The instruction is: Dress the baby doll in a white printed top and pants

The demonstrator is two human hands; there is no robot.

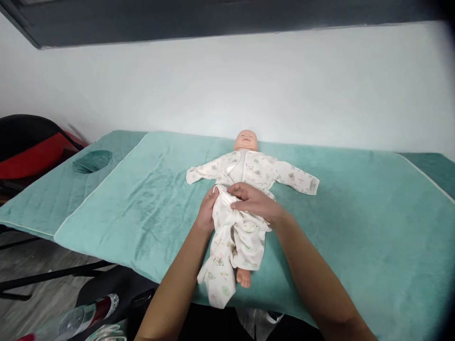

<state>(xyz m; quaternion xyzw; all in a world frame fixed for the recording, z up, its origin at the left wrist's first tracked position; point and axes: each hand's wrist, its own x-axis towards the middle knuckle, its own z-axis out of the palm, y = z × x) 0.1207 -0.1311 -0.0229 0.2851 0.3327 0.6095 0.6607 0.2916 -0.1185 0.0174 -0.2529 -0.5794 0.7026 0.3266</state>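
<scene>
A baby doll (246, 140) lies on its back on the bed, its head toward the wall. It wears a white printed jacket (261, 168) with the sleeves spread to both sides. White printed baby trousers (249, 237) cover its hips and legs; one bare foot shows below the cuff on the right, while the left leg's cuff hangs past any visible foot. My left hand (207, 208) is closed on the trousers' waistband at the left side. Over the front of the waist, my right hand (254, 202) has its thumb and fingers closed on the bunched cloth.
A green padded bed (341, 227) with a face hole at its left end stands against the white wall (231, 90). At left is a black chair (28, 130) with a red item on it. Below the near edge lies a clear bottle (76, 319) with a dark red label.
</scene>
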